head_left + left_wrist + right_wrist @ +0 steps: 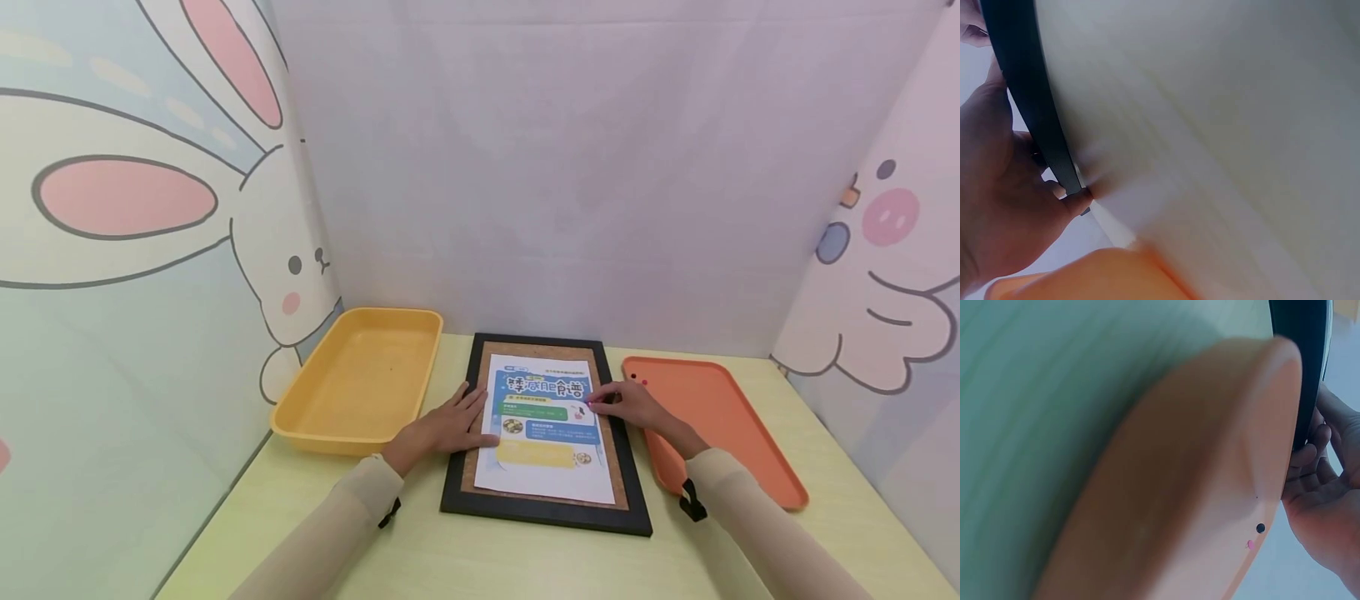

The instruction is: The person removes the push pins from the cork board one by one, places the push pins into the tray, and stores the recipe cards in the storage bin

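A printed sheet (540,485) with blue, green and yellow blocks lies on a black-framed corkboard (546,514). My left hand (442,427) rests on the sheet's left edge with fingers spread, its thumb reaching inward over the paper. In the left wrist view, that hand (1016,162) lies along the black frame. At the sheet's right edge my right hand (628,405) pinches a small pink pushpin (589,404) against the paper. Its tip is hidden. From the right wrist, the hand (1329,481) appears beside the frame, and the pin cannot be seen.
An orange tray (720,417) lies right of the board, under my right forearm. Near its far left corner are a black pin (633,377) and a red one (644,382). A deep yellow bin (360,375) stands to the left. Fabric walls enclose the table.
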The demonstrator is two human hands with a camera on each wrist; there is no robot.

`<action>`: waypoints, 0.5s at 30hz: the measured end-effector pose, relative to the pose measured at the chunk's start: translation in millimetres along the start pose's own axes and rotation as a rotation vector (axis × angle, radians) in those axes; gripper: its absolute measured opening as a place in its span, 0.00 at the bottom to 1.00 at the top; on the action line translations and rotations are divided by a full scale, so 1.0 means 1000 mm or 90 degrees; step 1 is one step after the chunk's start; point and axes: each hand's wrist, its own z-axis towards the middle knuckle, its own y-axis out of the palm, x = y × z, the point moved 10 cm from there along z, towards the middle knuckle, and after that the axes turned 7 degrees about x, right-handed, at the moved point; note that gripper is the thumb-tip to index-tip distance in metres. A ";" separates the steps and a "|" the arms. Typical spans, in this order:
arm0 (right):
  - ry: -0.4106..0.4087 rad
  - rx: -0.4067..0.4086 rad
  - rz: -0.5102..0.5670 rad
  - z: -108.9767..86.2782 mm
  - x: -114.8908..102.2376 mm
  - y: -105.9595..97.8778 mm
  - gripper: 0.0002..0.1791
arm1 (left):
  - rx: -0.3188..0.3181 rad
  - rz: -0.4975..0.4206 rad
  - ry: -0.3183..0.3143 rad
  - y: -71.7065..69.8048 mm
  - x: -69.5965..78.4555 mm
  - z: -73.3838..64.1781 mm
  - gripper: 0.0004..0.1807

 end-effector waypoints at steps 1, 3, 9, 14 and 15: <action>0.005 0.000 0.004 0.000 0.001 0.000 0.13 | 0.000 0.000 0.001 0.000 0.000 0.000 0.58; 0.009 -0.002 0.010 0.000 0.001 0.001 0.13 | -0.001 0.001 0.001 0.001 -0.001 0.000 0.59; 0.016 -0.013 0.015 -0.001 0.002 0.002 0.13 | -0.004 0.013 -0.005 0.003 -0.004 0.002 0.59; 0.040 -0.018 0.024 0.000 0.004 0.003 0.11 | -0.003 0.008 -0.004 0.003 -0.003 0.002 0.58; 0.043 -0.019 0.024 0.000 0.005 0.003 0.11 | -0.002 0.006 -0.003 0.003 -0.003 0.002 0.58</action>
